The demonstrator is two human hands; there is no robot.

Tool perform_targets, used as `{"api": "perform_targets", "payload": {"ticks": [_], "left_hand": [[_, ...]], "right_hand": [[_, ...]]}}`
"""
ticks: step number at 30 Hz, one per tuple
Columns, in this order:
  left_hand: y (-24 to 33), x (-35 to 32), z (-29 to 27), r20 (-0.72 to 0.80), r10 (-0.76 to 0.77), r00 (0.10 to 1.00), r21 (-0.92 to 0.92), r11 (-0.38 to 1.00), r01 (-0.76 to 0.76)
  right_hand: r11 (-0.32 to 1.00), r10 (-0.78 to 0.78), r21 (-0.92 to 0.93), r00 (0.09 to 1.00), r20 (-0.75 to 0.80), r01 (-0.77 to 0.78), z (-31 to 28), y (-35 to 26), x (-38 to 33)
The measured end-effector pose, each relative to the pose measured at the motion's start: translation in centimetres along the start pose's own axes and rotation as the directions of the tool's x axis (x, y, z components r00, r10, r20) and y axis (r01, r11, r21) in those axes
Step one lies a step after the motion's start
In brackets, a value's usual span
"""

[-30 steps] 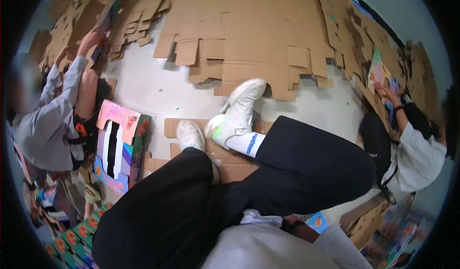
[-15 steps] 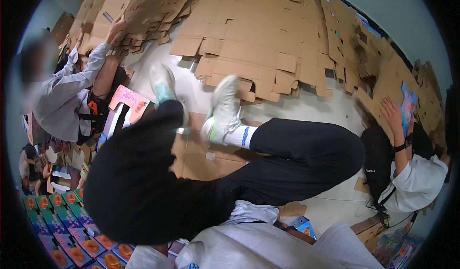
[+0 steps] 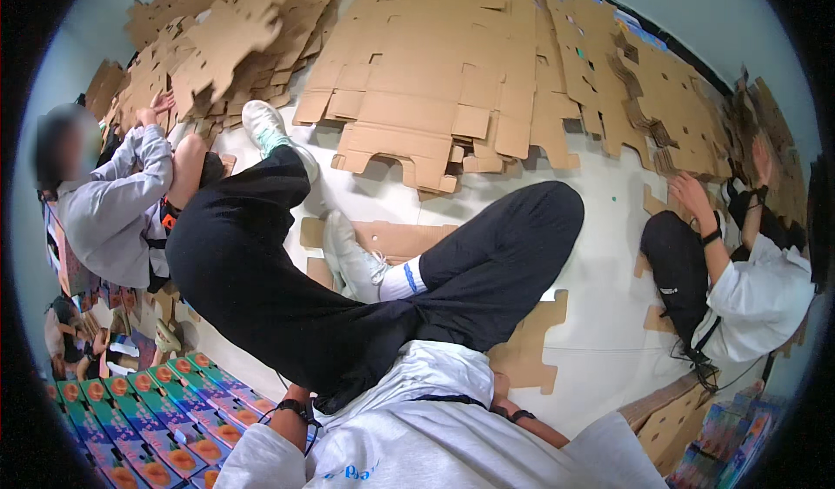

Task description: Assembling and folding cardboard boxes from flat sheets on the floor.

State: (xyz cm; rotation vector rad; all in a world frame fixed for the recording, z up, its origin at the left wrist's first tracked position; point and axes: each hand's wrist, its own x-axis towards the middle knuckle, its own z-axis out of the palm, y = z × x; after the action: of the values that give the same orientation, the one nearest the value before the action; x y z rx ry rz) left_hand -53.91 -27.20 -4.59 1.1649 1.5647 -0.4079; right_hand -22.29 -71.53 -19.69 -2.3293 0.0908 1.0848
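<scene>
A person [image 3: 426,445] is sitting near flat cardboard [image 3: 426,71].
The left hand [image 3: 298,393] is peeking out near bright boxes [image 3: 165,419], the right hand [image 3: 500,388] near a cardboard piece [image 3: 528,341] on the floor [image 3: 600,315]. Fingers are hiding; I can't tell if they're open or holding anything.

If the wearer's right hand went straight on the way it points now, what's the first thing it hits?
Most likely the wearer's own pale shirt, right beside the right hand. Its fingers are hidden and depth is unclear, so it might slip behind the shirt instead.
</scene>
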Motion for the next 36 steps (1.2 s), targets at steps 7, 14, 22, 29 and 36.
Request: {"api": "perform_targets", "payload": {"ticks": [7, 14, 22, 29, 36], "left_hand": [[0.5, 0.4, 0.2, 0.012, 0.01, 1.0, 0.016, 1.0, -0.01], [0.2, 0.3, -0.4, 0.013, -0.011, 1.0, 0.019, 1.0, 0.011], [-0.1, 1.1, -0.9, 0.035, -0.042, 0.999, 0.056, 0.998, 0.04], [-1.8, 1.1, -0.4, 0.025, -0.022, 0.999, 0.043, 0.999, 0.02], [-3.4, 0.7, 0.5, 0.025, -0.005, 1.0, 0.045, 0.999, 0.004]], "right_hand": [[1.0, -0.021, 0.014, 1.0, -0.016, 0.021, 0.4, 2.8, -0.5], [0.992, -0.127, 0.007, 0.991, -0.031, 0.128, 2.7, 9.0, 0.2], [0.993, -0.111, 0.024, 0.993, -0.044, 0.112, 3.5, 7.6, 0.2], [0.995, 0.081, 0.063, 0.996, -0.046, -0.078, -0.4, -0.8, -1.6], [0.979, -0.203, -0.044, 0.969, -0.141, 0.199, 1.4, 3.9, -0.2]]}}
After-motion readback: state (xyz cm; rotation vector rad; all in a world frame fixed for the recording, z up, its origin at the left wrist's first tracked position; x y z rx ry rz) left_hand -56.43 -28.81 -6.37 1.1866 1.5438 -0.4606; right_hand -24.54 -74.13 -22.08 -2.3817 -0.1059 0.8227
